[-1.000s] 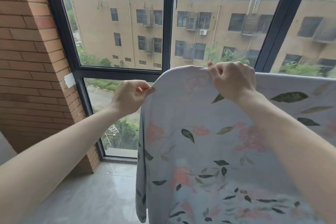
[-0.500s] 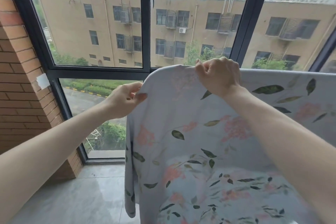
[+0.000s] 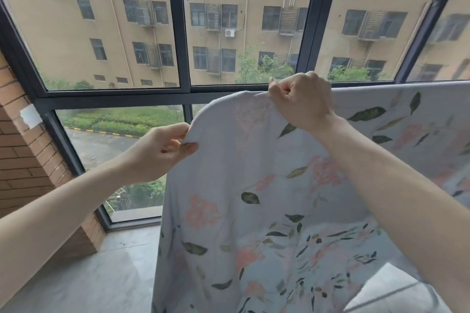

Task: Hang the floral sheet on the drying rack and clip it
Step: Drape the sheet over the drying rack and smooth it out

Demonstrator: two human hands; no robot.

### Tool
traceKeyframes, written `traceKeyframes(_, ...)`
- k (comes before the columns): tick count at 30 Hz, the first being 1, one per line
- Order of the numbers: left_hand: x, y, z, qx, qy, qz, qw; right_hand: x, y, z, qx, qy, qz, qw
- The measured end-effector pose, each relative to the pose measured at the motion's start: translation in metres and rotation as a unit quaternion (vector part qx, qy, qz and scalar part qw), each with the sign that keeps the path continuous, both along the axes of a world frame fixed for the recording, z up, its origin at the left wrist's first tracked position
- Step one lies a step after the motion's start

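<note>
The floral sheet, pale grey with pink flowers and dark leaves, hangs in front of me and fills the right half of the view. Its top edge runs level off to the right, draped over something hidden beneath it; no rack bar shows. My left hand pinches the sheet's left edge between thumb and fingers. Higher and to the right, my right hand is closed on the top edge where it curves down. No clip is in sight.
A dark-framed window wall stands right behind the sheet, with a tan building outside. A brick wall closes the left side. Grey floor tiles lie below left of the sheet.
My view has swung left to right, so the brick wall sits further left. My left hand has dropped lower along the sheet's left edge; my right hand keeps its hold on the top edge.
</note>
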State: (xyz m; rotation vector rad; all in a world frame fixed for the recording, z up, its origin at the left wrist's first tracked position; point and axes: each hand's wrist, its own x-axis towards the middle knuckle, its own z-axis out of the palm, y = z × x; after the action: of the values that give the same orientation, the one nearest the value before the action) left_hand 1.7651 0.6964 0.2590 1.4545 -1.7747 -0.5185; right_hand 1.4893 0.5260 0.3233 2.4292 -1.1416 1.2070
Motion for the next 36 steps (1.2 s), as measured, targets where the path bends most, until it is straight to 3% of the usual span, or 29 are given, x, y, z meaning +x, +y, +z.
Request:
traceKeyframes(9,0.022,0.004,-0.007,-0.026,-0.045,-0.089,0.995,0.011,0.042,-0.010,0.042,-0.047,-0.087,0.994)
traceKeyframes(14,0.042,-0.005,0.000,-0.073,-0.092,-0.173,0.978,0.035,0.090,-0.007,0.121,-0.080,-0.232,0.962)
traceKeyframes(21,0.053,-0.017,0.004,-0.083,-0.126,-0.239,0.959,0.066,0.145,-0.001,0.178,-0.151,-0.231,0.944)
traceKeyframes(27,0.070,-0.043,-0.002,-0.022,-0.036,-0.344,0.938,0.089,0.167,0.012,0.245,-0.101,-0.221,0.939)
traceKeyframes(32,0.081,-0.072,0.000,0.001,0.006,-0.338,0.941,0.107,0.160,0.014,0.209,-0.096,-0.246,0.941)
traceKeyframes(36,0.079,-0.105,0.003,0.007,-0.009,-0.345,0.939,0.118,0.157,0.021,0.228,-0.113,-0.301,0.919)
